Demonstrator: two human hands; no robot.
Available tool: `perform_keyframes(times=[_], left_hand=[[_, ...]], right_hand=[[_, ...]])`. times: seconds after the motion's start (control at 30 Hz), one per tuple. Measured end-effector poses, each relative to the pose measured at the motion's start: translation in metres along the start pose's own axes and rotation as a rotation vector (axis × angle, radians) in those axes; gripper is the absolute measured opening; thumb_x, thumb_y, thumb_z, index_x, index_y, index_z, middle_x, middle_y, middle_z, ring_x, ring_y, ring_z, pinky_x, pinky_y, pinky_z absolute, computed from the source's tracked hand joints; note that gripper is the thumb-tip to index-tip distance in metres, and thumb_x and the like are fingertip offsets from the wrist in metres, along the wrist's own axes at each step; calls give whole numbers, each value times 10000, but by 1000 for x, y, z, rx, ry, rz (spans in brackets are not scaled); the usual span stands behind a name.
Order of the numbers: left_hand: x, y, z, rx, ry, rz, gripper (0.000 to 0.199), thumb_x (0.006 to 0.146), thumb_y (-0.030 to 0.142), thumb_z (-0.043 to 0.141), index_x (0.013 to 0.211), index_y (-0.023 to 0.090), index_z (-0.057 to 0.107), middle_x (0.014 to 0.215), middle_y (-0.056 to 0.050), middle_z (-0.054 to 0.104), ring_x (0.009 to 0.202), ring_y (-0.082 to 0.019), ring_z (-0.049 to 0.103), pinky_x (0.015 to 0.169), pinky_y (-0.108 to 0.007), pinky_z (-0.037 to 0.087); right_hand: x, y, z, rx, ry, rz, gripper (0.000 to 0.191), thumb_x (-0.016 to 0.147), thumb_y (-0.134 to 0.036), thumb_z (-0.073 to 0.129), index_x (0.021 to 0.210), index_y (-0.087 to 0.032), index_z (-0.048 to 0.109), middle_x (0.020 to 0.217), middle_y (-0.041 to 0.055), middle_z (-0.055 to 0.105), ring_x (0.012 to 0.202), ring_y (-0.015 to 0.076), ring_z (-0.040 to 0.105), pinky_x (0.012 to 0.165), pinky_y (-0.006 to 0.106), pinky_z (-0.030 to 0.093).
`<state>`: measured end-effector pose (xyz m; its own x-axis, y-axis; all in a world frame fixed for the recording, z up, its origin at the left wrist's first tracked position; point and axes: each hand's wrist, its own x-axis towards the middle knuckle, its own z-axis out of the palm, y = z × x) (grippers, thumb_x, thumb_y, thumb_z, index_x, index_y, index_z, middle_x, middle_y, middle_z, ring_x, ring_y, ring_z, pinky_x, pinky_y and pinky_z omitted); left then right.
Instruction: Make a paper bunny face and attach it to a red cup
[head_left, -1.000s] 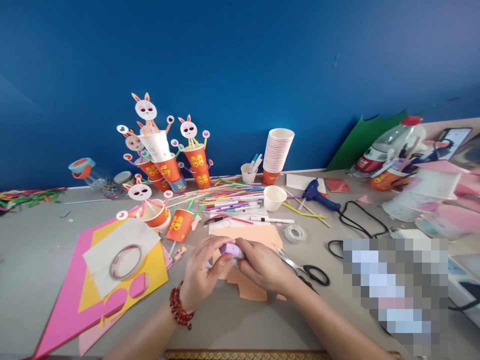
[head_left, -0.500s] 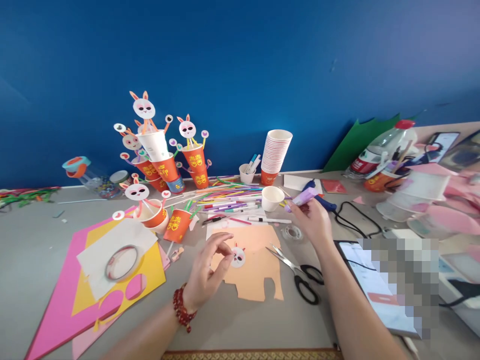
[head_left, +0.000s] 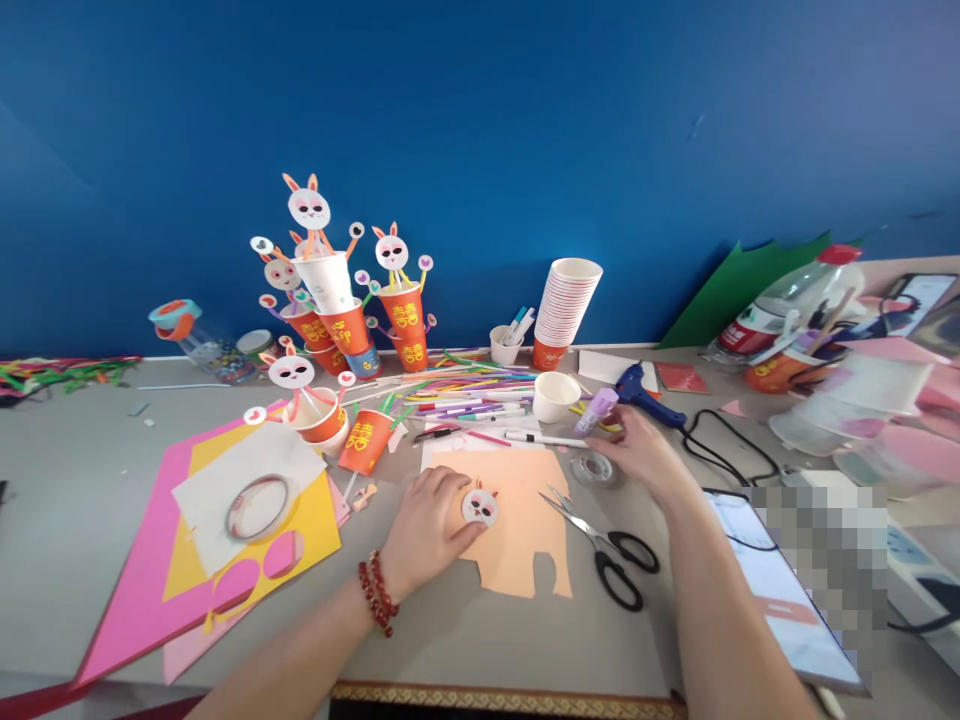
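My left hand [head_left: 426, 525] rests on the peach paper [head_left: 517, 570], thumb and fingers apart around the left side of a small white rabbit face [head_left: 479, 507] with pink ears. It grips nothing. My right hand [head_left: 641, 455] is open at the right, just beside a purple glue stick [head_left: 598, 411] that stands slightly tilted. Its fingertips are close to the clear tape roll [head_left: 592, 467]. Black-handled scissors [head_left: 600, 535] lie partly open across the paper's right edge.
Rabbit-topped red cups [head_left: 405, 315] stand at the back left, near a cup stack [head_left: 568, 305]. Pens [head_left: 480, 412], a white cup [head_left: 556, 397] and a blue glue gun [head_left: 649, 397] lie beyond the paper. Coloured sheets [head_left: 142, 560] are left; a tablet [head_left: 787, 600] is right.
My right hand has lowered the glue stick and let go of it. My left hand has come down onto the paper beside the rabbit face. The view has shifted slightly.
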<state>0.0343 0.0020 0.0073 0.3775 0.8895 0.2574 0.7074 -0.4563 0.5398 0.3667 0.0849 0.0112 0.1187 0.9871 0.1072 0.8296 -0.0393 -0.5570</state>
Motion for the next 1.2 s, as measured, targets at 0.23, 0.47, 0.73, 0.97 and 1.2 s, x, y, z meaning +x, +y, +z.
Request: perform_keyframes(times=[0.23, 0.47, 0.73, 0.97, 1.2], left_hand=[[4, 0, 6, 148, -39, -102, 277, 795, 376, 672, 971, 193, 562, 999, -53, 575, 964, -257, 524, 826, -388, 387], [6, -1, 8, 144, -68, -140, 230, 782, 345, 707, 880, 194, 563, 942, -27, 573, 942, -249, 531, 826, -380, 357], [8, -4, 7, -51, 17, -157, 230, 839, 375, 683, 742, 201, 568, 806, 2, 615, 886, -217, 547, 826, -367, 354], [7, -9, 6, -560, 211, -254, 304, 840, 429, 658, 716, 194, 509, 766, 4, 572, 778, -174, 548, 758, -302, 425], [7, -8, 8, -693, 173, -264, 356, 850, 495, 624, 728, 185, 499, 757, -1, 562, 725, -147, 542, 691, -258, 461]], right_hand=[[-29, -50, -26, 100, 429, -13, 223, 791, -312, 557, 992, -218, 581, 867, 39, 663, 654, 186, 590, 632, 308, 440], [-56, -106, 4, 192, -306, -319, 112, 854, -258, 511, 840, -230, 618, 763, -2, 671, 639, 159, 592, 559, 249, 414], [-58, -107, 6, 146, -371, -313, 164, 864, -267, 511, 750, -218, 619, 725, 6, 681, 645, 170, 588, 563, 259, 377], [-66, -114, 13, 434, -402, -286, 143, 857, -341, 593, 831, -203, 619, 767, 5, 655, 651, 151, 572, 577, 250, 421], [-81, -120, 50, 619, -499, -188, 247, 869, -420, 604, 772, -195, 570, 645, -27, 560, 589, 132, 524, 529, 230, 400]])
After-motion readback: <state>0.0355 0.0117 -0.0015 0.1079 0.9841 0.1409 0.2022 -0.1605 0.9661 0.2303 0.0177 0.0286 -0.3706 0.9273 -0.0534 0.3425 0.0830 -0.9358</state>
